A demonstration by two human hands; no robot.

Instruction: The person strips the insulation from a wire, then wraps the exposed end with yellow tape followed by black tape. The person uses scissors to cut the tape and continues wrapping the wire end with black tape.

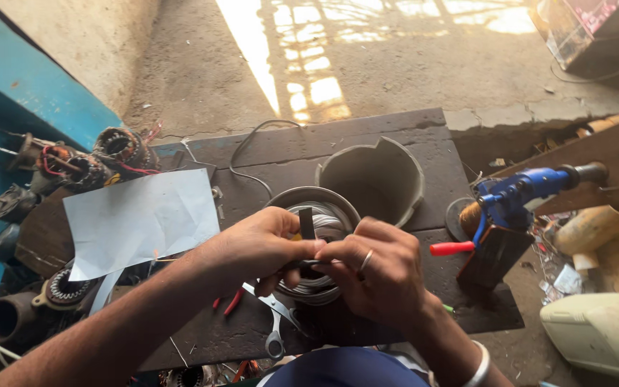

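The head view looks down on two hands meeting over one round motor stator (314, 236), which sits on a dark mat (395, 136) at near centre. The left hand (259, 244) comes in from the near left and the right hand (381, 276) from the near right, a ring on one finger and a pale bangle at the wrist. Both are closed narrowly, fingertips pinched together over the stator's opening. Between them one short dark strip (307, 223) stands upright, its long axis running near to far in the picture; which hand actually grips it I cannot tell for sure, as the fingers overlap there. The stator's bore faces up toward the camera, with pale windings showing inside.

Just beyond it stands one grey plastic pot (374, 179) with a chipped rim, open side up. To the left lies one white paper sheet (141, 218), and beyond that a cluster of roughly three wound motor parts (102, 161) with red wires. At the right, one blue winding tool (517, 193) with a red handle points leftward. One pair of scissors (275, 322) lies on the mat below the hands, handles toward the near edge. One pale plastic housing (600, 333) rests at the near right.
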